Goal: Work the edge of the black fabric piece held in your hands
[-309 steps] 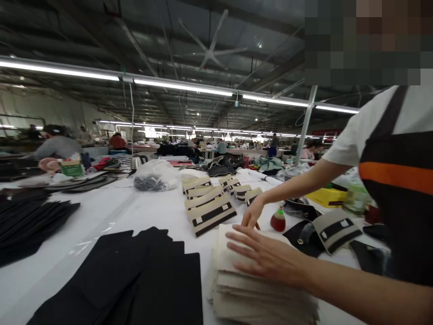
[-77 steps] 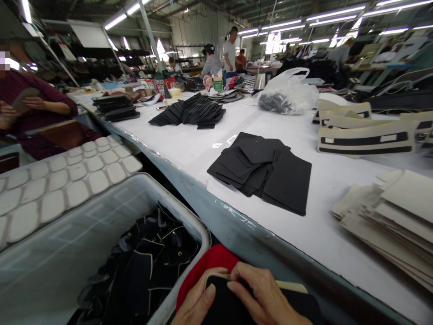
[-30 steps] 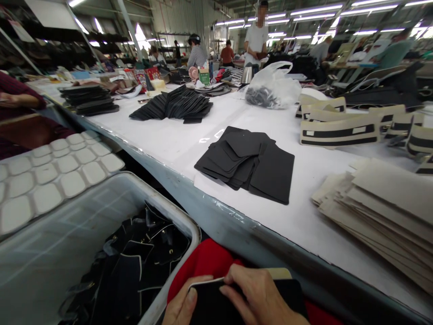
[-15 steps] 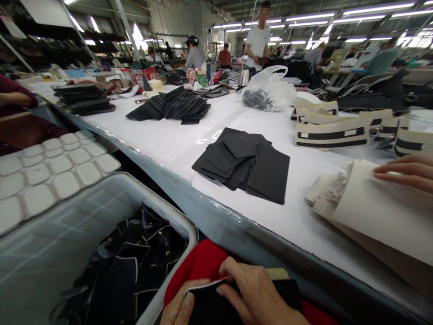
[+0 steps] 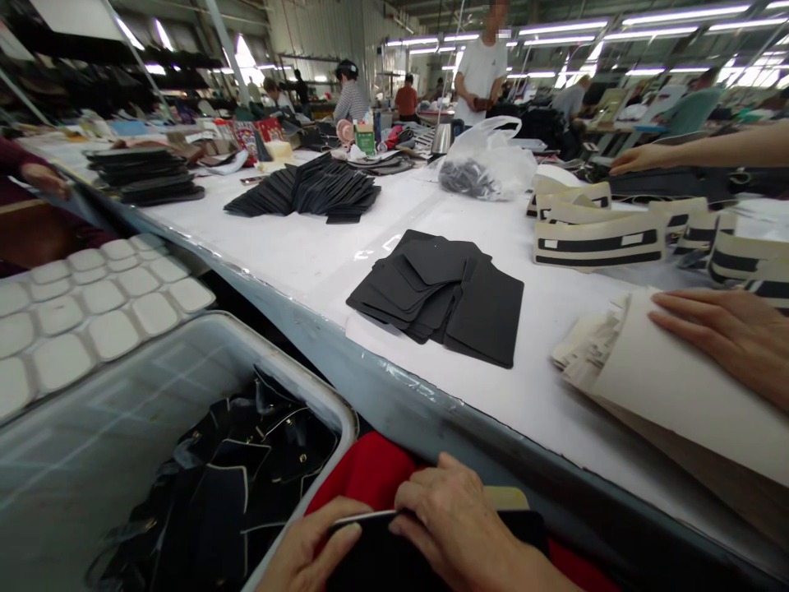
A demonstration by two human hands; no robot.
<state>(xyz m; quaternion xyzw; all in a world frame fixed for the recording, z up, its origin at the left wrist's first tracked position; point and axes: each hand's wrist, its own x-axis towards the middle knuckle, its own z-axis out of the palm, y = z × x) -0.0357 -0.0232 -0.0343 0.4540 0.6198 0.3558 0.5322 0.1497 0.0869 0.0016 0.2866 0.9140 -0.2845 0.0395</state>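
1. Down at the bottom edge, the left hand (image 5: 308, 552) and the right hand (image 5: 459, 534) are both closed on a black panel (image 5: 385, 563) with a pale edge, held low in front of the worktop (image 5: 320, 255), over a red cloth (image 5: 370, 477).
2. The left thumb lies along the panel's top edge; the right fingers curl over that same edge from the other side.
3. Just left of the hands stands a grey bin (image 5: 123, 427) with dark, pale-edged pieces (image 5: 246, 469) heaped in it.
4. Beyond the bin lies a sheet of white rounded pads (image 5: 92, 304).
5. On the worktop, a fanned pile of black squares (image 5: 437, 292) lies near the front edge.
6. To the right, a co-worker's hand (image 5: 727, 337) rests flat on a stack of cream sheets (image 5: 666, 395).
7. Farther back sit cream-and-black striped pieces (image 5: 597, 242), a clear bag (image 5: 486, 160) with dark contents, and a second spread of black pieces (image 5: 314, 189).
8. People stand at other tables behind.
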